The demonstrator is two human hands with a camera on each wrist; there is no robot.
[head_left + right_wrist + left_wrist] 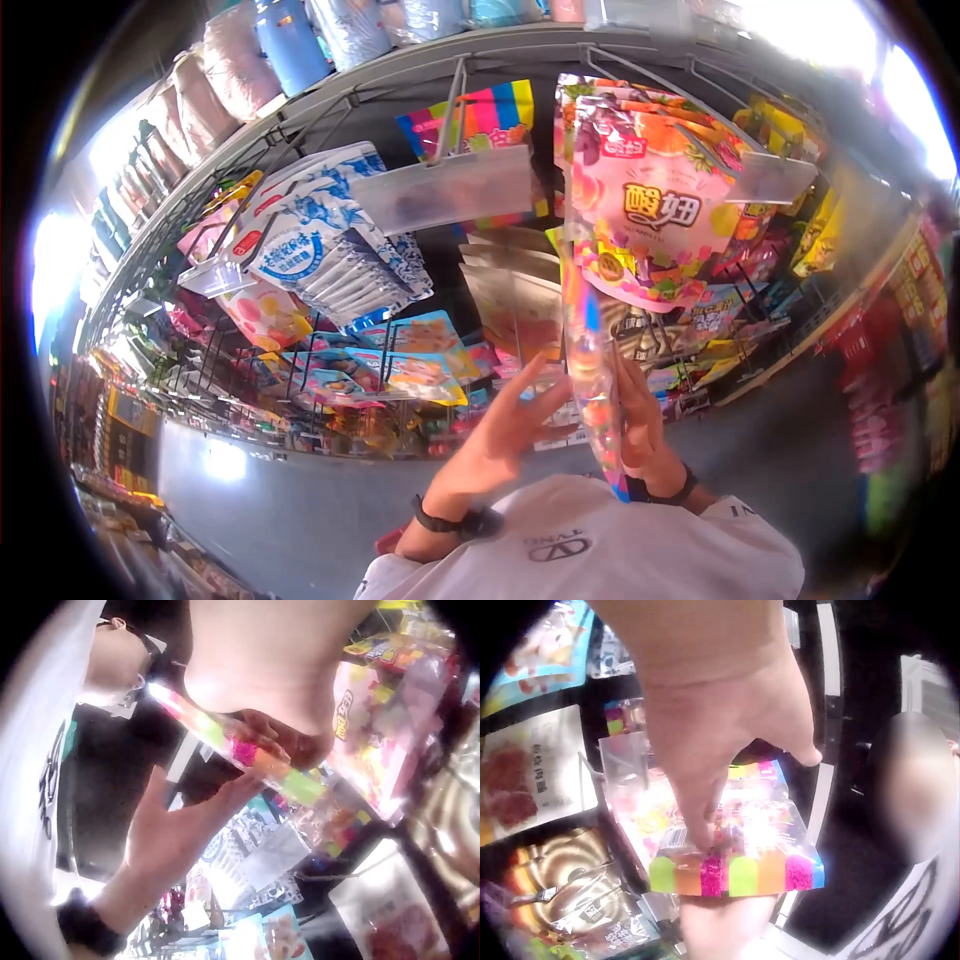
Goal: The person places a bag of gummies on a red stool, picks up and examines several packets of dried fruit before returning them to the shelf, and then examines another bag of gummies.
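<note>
A see-through candy bag with rainbow-striped ends point(590, 385) stands edge-on in the middle of the head view. My right hand point(645, 425) grips it from the right side, and in the right wrist view the fingers curl at its face. On the other side is my left hand point(510, 430), fingers extended and thumb spread. In the left wrist view the left fingertips come right to the bag's clear face point(742, 825), above its striped edge. Black bands circle both wrists.
Hanging racks ahead carry pink pouches point(650, 200), blue-and-white packs point(335, 240) and a similar striped bag point(515, 105). Clear label holders point(445, 190) jut out on hooks. Bottles point(290, 45) line the top shelf. Grey floor point(300, 510) lies below.
</note>
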